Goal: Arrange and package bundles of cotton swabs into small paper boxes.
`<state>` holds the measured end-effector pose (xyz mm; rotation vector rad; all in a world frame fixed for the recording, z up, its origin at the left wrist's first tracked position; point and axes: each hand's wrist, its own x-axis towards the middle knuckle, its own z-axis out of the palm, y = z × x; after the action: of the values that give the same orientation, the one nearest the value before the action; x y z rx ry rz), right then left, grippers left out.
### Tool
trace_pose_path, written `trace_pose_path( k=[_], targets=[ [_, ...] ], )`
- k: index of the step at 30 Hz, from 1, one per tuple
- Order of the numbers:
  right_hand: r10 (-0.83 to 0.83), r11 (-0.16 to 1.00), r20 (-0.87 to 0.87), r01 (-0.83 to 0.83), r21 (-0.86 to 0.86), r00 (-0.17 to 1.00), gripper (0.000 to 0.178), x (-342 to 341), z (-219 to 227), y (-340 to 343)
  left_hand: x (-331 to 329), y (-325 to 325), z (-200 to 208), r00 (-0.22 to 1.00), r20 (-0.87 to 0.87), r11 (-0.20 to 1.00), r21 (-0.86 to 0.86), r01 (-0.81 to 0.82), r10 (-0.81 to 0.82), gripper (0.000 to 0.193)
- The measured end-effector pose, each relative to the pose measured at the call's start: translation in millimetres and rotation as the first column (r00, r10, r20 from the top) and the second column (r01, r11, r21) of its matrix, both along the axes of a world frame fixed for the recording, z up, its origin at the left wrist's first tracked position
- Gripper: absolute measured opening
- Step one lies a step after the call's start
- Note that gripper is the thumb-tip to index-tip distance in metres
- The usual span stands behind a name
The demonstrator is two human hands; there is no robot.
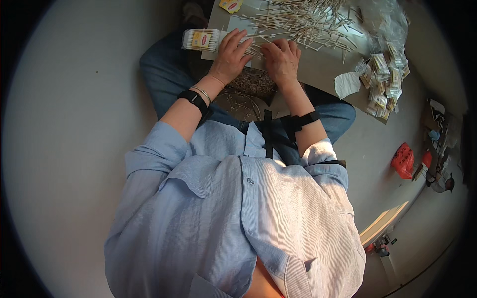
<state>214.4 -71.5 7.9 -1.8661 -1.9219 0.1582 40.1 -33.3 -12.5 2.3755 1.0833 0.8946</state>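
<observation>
A heap of loose cotton swabs (308,22) lies across the far part of the table, with stray swabs reaching toward me. My left hand (231,58) rests at the table's near edge, its fingers stretched and apart, touching a few swabs. Just left of it lies a clear pack of cotton swabs (201,39) with a yellow and red label. My right hand (282,60) is curled, its thumb and fingertips closed on the ends of several swabs lying between the two hands. The exact grip is partly hidden behind the fingers.
Filled small clear packs (385,79) are piled at the table's right, beside crumpled plastic bags (385,25) and a white paper piece (347,84). Below the table edge, a container of loose sticks (251,84) stands between my legs. A red bag (403,161) lies on the floor at right.
</observation>
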Motion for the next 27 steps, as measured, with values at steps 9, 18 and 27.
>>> trace_pose_path(
  k=[9, 18, 27],
  targets=[
    [-0.203, 0.973, 0.0, 0.202, 0.112, 0.979, 0.022, 42.5, -16.0, -0.9, -0.9, 4.1, -1.1, 0.994, -0.02, 0.993, -0.039, 0.107, -0.108, 0.044],
    [-0.117, 0.974, 0.05, 0.105, 0.199, 0.992, 0.022, 26.4, -7.1, 9.3, 0.4, 3.5, 1.4, 0.996, 0.08, 0.989, -0.14, 0.036, -0.025, 0.069],
    [0.101, 0.994, -0.187, -0.091, 0.063, 0.977, 0.032, -6.4, -14.0, 4.8, -1.9, 4.1, -3.2, 0.998, 0.005, 0.993, -0.1, 0.06, -0.059, 0.061]
  ],
)
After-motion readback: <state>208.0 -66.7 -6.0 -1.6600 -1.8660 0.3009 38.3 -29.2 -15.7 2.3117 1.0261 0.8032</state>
